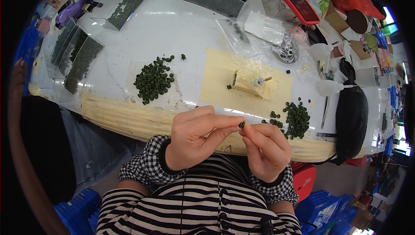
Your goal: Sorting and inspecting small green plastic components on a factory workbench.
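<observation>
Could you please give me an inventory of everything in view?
Small piece: 1, dark green, at the hands' fingertips
Loose heaps: 2, dark green, table left and right
Bins: at least 3, clear, far side and left
Block: 1, yellowish, on sheet
Sheet: 1, yellow, table centre
Bottles: 2, whitish, right
Red-edged device: 1, red, top right
Crates: several, blue, floor
Table: 1, white, beneath
Other clutter: uncounted, mixed, mostly right
Left hand: 1, checked cuff, centre
Right hand: 1, checked cuff, right of centre
</observation>
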`<act>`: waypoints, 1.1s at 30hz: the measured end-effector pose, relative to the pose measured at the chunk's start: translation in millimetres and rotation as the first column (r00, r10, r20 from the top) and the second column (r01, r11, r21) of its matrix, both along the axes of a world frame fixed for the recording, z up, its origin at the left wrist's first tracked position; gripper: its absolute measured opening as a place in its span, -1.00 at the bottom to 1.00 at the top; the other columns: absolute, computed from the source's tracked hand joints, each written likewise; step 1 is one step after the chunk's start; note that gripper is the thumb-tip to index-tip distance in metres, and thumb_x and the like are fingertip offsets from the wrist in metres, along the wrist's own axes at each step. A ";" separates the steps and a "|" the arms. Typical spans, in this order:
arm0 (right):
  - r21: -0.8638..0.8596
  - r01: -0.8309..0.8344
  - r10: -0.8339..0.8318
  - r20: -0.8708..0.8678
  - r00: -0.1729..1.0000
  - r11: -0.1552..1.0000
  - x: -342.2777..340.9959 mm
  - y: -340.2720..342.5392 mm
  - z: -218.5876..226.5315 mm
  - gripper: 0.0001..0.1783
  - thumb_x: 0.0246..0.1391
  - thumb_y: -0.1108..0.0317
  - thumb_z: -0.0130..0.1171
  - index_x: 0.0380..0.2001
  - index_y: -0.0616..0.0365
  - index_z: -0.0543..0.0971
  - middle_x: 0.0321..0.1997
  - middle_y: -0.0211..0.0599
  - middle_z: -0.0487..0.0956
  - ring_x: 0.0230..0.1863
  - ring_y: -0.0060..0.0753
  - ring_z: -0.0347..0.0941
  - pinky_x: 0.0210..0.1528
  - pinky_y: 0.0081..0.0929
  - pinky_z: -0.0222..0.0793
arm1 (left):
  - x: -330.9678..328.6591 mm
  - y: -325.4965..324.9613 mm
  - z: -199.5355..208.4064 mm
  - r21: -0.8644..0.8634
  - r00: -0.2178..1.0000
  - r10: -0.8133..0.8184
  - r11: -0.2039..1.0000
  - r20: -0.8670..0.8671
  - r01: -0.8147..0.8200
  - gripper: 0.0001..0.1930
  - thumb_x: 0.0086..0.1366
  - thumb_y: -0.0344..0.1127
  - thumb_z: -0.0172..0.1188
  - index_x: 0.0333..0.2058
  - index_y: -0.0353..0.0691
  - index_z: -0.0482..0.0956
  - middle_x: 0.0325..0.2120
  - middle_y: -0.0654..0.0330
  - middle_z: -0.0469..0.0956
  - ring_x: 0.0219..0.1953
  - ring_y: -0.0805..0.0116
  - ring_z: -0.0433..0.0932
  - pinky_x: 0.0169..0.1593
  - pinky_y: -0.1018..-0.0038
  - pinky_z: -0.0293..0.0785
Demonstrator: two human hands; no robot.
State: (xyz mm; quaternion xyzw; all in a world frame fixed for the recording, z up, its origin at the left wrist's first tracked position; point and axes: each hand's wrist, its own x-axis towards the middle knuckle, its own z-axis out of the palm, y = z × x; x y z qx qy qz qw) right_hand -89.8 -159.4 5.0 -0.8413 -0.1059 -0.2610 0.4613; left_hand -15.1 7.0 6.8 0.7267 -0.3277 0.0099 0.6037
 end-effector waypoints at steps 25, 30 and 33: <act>-0.078 -0.107 0.113 0.068 0.991 0.991 1.9 -6.5 -1.5 -0.56 -0.26 0.71 0.32 -0.17 0.32 0.63 -0.34 -0.19 0.60 -0.43 -0.36 0.54 -0.43 -0.55 0.47 | -2.7 1.4 -1.7 -0.018 0.997 -0.043 0.999 -0.057 0.042 -0.78 0.05 -0.52 0.37 -0.26 -0.25 0.70 -0.72 0.30 0.37 -0.69 0.55 0.24 -0.60 0.60 0.09; -0.114 -0.113 0.122 0.070 0.990 0.987 1.8 -8.5 -4.9 -0.58 -0.26 0.69 0.33 -0.18 0.33 0.63 -0.33 -0.19 0.60 -0.44 -0.34 0.54 -0.43 -0.55 0.46 | -2.3 2.5 -2.5 0.003 0.995 -0.052 0.999 -0.083 0.052 -0.80 0.07 -0.49 0.37 -0.27 -0.24 0.70 -0.72 0.31 0.37 -0.68 0.56 0.25 -0.60 0.61 0.09; -0.119 -0.101 0.112 0.086 0.990 0.988 3.3 -8.1 -6.2 -0.58 -0.24 0.68 0.33 -0.18 0.31 0.64 -0.34 -0.21 0.60 -0.45 -0.36 0.53 -0.43 -0.56 0.45 | -1.0 2.3 -3.0 0.001 0.996 -0.050 0.999 -0.078 0.050 -0.81 0.08 -0.49 0.37 -0.27 -0.25 0.70 -0.72 0.31 0.37 -0.68 0.57 0.24 -0.60 0.61 0.09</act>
